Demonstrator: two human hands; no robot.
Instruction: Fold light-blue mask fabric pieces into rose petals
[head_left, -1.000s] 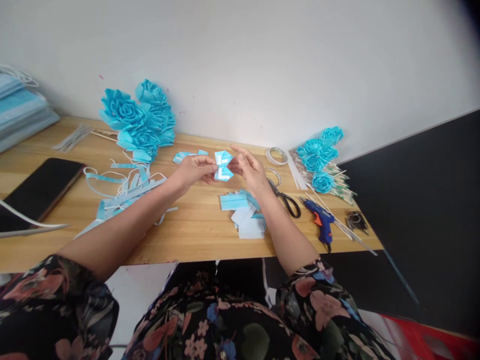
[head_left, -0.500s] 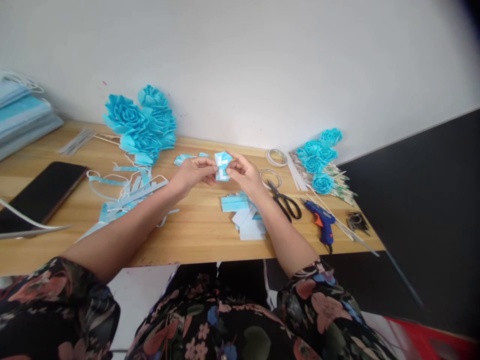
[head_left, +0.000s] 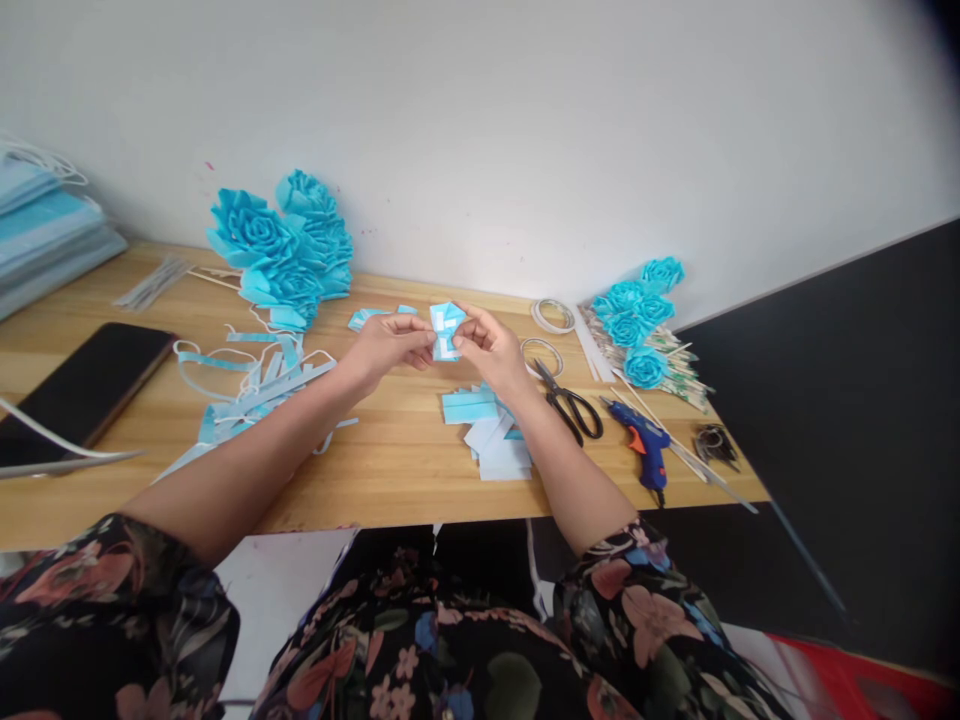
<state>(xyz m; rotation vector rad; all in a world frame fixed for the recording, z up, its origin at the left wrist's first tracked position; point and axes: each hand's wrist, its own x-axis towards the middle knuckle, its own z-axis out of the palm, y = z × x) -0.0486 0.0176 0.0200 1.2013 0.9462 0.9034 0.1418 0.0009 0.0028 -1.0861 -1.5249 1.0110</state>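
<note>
Between both hands, above the wooden table, is a small folded piece of blue face-mask fabric (head_left: 447,330) with white strips on it. My left hand (head_left: 394,345) pinches its left edge between thumb and fingers. On the other side my right hand (head_left: 486,345) grips it, thumb on the front and fingers behind the top. Folded blue pieces (head_left: 364,318) lie just behind my left hand. Under my right forearm, cut blue and white mask pieces (head_left: 487,430) are stacked loosely. Black-handled scissors (head_left: 574,405) rest to the right of that arm.
Blue fabric roses (head_left: 281,245) stand at the back left, with smaller roses (head_left: 634,310) at the right. Mask trimmings (head_left: 255,390), a phone (head_left: 90,385) and a stack of masks (head_left: 52,235) occupy the left. Tape rolls (head_left: 553,316) and a blue glue gun (head_left: 643,445) lie right.
Hardly anything differs. The folded fabric piece has tilted very slightly between my fingers, and both hands keep their grip in the same place.
</note>
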